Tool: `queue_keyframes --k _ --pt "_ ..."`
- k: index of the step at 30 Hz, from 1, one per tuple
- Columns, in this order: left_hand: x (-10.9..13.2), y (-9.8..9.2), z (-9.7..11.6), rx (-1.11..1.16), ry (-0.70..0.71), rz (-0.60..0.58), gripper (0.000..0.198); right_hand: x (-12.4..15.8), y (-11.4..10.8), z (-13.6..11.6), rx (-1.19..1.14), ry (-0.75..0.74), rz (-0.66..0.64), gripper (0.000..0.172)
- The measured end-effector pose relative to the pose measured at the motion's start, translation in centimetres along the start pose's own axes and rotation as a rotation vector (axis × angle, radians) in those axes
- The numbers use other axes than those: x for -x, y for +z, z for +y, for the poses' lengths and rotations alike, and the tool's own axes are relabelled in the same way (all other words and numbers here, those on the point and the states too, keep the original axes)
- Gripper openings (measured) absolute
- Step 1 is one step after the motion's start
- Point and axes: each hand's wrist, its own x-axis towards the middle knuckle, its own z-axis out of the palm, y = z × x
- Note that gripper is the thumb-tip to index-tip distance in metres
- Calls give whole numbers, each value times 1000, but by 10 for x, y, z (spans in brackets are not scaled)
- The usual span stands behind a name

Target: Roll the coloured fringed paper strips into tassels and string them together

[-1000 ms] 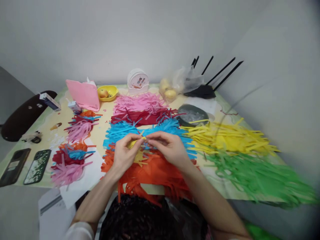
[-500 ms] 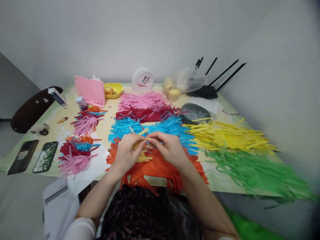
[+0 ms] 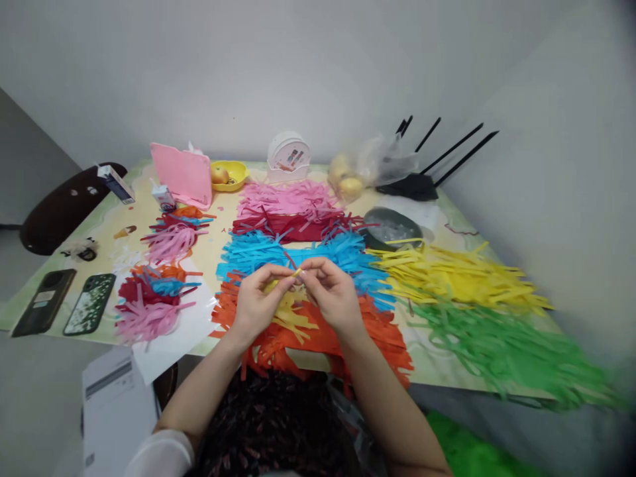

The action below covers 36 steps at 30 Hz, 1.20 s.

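My left hand [image 3: 259, 299] and my right hand [image 3: 334, 297] meet fingertip to fingertip over the middle of the table. Both pinch a thin twisted piece of yellow fringed paper [image 3: 293, 317], whose loose strips hang below my fingers. Beneath them lie orange fringed paper [image 3: 322, 331] and blue fringed paper [image 3: 318, 253], with dark red fringe [image 3: 298, 227] and pink fringe [image 3: 288, 199] farther back. On the right are yellow fringe [image 3: 457, 275] and green fringe [image 3: 511, 344].
Multicoloured tassels [image 3: 154, 301] lie left, beside two phones [image 3: 90, 305]. Behind stand a pink tablet case [image 3: 183, 173], a yellow bowl [image 3: 236, 177] and a white holder [image 3: 288, 159]. A black router [image 3: 410, 187] and a dark plate [image 3: 390, 225] are at back right.
Both hands have shifted slightly right and stay together. The yellow strips below my fingers hang longer and more spread. The view has shifted a little.
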Motion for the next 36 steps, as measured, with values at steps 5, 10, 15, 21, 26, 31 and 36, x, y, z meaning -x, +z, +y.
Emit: queue_keyframes --k 5,10,15,21,26,31,36 --pt "1 0 -4 28 -49 20 18 -3 -6 -2 3 74 -154 32" --pt "3 5 -8 116 -63 37 21 -4 -15 -5 89 35 -88 31" --pt "4 8 -11 60 28 40 13 -1 -15 -9 201 -24 -31 29" --pt "8 6 -9 -194 219 108 6 -4 -14 -15 63 105 -178 37" --pt "6 4 -8 -170 189 72 9 -3 -12 -12 63 84 -171 37" --pt "-1 1 -12 136 -21 -46 19 0 -12 -7 212 -13 -68 29" --pt "-2 3 -14 180 -61 1 18 3 -16 -9 312 -49 -43 23"
